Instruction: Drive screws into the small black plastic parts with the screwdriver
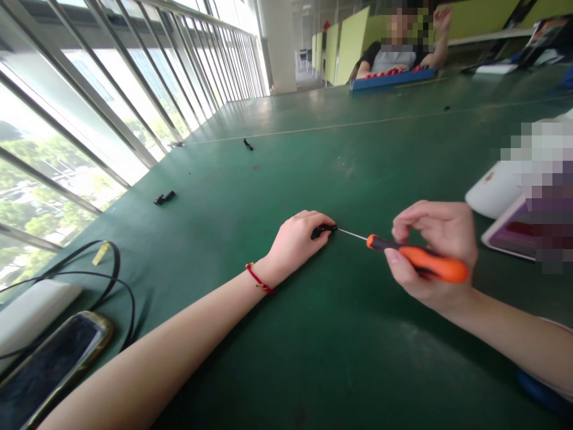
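My left hand [301, 243] rests on the green table [277, 352], its fingers closed around a small black part [321, 231] whose exact kind I cannot make out. In my right hand [447, 239] lies a screwdriver [441, 264] with an orange and black handle. Thumb and palm support the handle while some fingers curl above it. The thin metal shaft points left, and its tip meets or nearly meets the right end of the black part. A red cord bracelet circles my left wrist.
Two small black pieces, one nearer [165, 197] and one farther [248, 144], lie left of centre. A phone [58, 364], a white box [38, 316] and black cables [119, 269] sit at lower left. A metal railing borders the left. Across the table, a person sits behind a blue tray [394, 80].
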### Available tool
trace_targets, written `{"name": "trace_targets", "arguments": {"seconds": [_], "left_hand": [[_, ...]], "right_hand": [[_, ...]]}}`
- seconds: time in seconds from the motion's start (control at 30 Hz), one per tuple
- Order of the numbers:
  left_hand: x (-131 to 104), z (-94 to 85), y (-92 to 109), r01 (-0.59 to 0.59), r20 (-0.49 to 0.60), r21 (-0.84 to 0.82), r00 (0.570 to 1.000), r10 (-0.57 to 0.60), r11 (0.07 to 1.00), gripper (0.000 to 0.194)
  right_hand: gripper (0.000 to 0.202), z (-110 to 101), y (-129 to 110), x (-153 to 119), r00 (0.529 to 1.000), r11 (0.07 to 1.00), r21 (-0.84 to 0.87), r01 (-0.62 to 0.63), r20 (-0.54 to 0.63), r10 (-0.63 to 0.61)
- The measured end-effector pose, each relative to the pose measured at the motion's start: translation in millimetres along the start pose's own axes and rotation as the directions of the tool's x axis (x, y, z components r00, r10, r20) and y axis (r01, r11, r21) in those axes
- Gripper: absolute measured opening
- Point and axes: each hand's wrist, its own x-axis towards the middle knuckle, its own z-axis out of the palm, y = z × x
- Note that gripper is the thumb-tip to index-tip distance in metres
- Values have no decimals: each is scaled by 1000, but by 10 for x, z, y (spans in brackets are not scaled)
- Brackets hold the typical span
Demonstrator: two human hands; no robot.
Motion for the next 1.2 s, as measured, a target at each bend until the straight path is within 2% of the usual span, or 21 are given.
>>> {"name": "trace_targets", "arguments": {"seconds": [0.1,0.17,0.27,0.33,0.4,0.47,0.53,0.6,0.77,0.87,0.93,1.03,1.1,1.2], "left_hand": [[-4,3,2,12,-16,0,1000,-12,1000,17],[-5,4,0,13,-19,-1,1000,-13,1000,15],[-7,6,-7,2,-19,-16,1000,-2,1000,13],[-7,10,-13,3,-23,-24,1000,-3,1000,13],[-6,15,-19,6,-29,-26,1000,-7,1000,13],[-4,18,-24,9,-31,-26,999,-10,1000,13],[-5,18,-27,11,-29,-29,1000,-12,1000,13],[-5,16,-29,14,-22,-32,1000,-15,999,14],[2,8,-21,18,-6,-31,1000,-19,999,15],[5,4,-12,15,0,-22,1000,-15,1000,15],[3,3,-6,15,4,-16,1000,-15,1000,15],[-3,4,-1,17,-3,-15,1000,-17,1000,16],[-5,6,2,18,-8,-14,1000,-18,1000,17],[-5,6,6,19,-6,-7,1000,-19,1000,19]], "right_hand": [[21,-33,-44,23,995,988,-133,80,76,-70],[16,-41,-61,19,990,979,-162,124,84,-112],[30,-18,-38,-2,994,986,-128,107,-12,-110],[42,2,-9,-5,993,995,-40,89,-77,-92],[50,5,2,7,995,997,26,68,-80,-66],[45,-10,-18,24,998,998,-19,57,-7,-57],[29,-30,-55,32,994,988,-118,97,61,-90],[20,-39,-80,24,990,979,-162,127,84,-115],[43,-1,-28,-3,992,993,-57,104,-62,-108],[57,2,-4,14,997,998,21,56,-53,-54],[46,-17,-25,30,998,996,-61,60,17,-59],[20,-41,-74,33,989,973,-186,137,83,-123],[22,-38,-79,19,990,973,-186,135,68,-124],[37,-15,-33,-3,994,990,-103,101,-19,-103]]}}
